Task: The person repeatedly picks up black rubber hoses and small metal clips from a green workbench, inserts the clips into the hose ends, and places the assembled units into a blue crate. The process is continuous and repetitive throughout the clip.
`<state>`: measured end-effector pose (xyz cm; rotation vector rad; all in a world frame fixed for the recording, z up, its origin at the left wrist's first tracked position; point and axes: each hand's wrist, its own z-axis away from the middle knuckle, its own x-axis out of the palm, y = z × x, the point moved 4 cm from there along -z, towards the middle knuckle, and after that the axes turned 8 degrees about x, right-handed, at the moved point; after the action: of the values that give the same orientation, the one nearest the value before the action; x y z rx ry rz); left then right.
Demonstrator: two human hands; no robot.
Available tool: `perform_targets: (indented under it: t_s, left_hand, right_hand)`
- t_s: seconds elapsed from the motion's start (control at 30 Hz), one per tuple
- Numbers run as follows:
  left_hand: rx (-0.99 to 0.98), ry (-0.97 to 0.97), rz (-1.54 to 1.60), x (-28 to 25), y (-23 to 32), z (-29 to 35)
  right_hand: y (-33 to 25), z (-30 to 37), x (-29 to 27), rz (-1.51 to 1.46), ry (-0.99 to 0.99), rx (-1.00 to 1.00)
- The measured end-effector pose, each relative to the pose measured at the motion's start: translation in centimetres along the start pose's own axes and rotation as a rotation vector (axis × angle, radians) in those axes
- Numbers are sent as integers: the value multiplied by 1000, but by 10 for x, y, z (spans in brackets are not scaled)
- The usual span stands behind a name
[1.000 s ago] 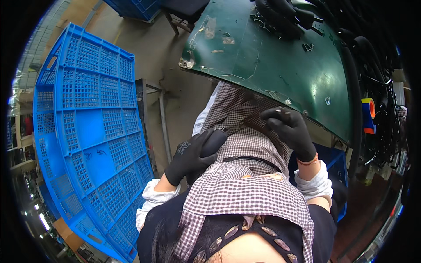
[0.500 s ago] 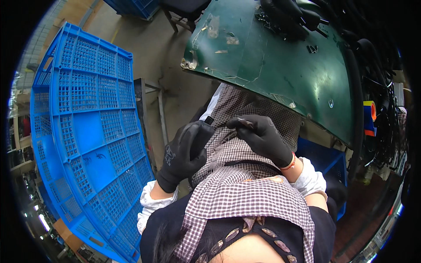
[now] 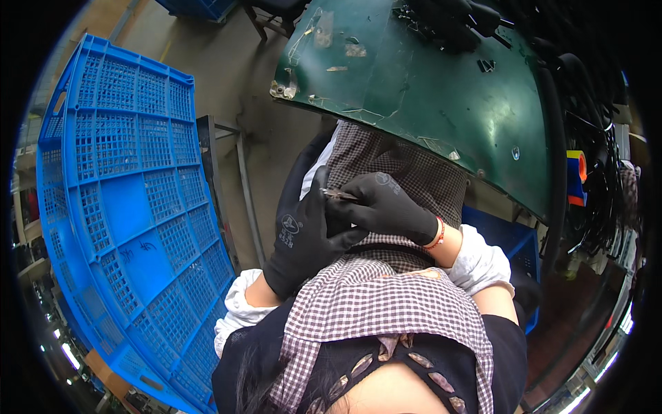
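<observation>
Holding: left hand and right hand, both gloved, pinch a small thin metal piece together.
Place: over the checked apron, just below the green table edge.
Risk: it likely slips (gloves dull the grip) and drops beside the blue crate.

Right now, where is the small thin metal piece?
Head view, centre: the metal piece sits between the gloved left hand and right hand, above the checked apron.

Black glove on the left hand, black glove on the right hand, brown-and-white checked apron, bright blue lattice crate, dark green scuffed workbench, white sleeve cuffs, thin red wristband
</observation>
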<state>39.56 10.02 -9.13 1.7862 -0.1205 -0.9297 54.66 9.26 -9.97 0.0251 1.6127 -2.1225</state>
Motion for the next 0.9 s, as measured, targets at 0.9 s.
perform_targets:
  t_s: [0.9]
  left_hand:
    - [105, 172, -100, 7, -5, 6]
  right_hand:
    - [-8, 37, -5, -278, 176, 73]
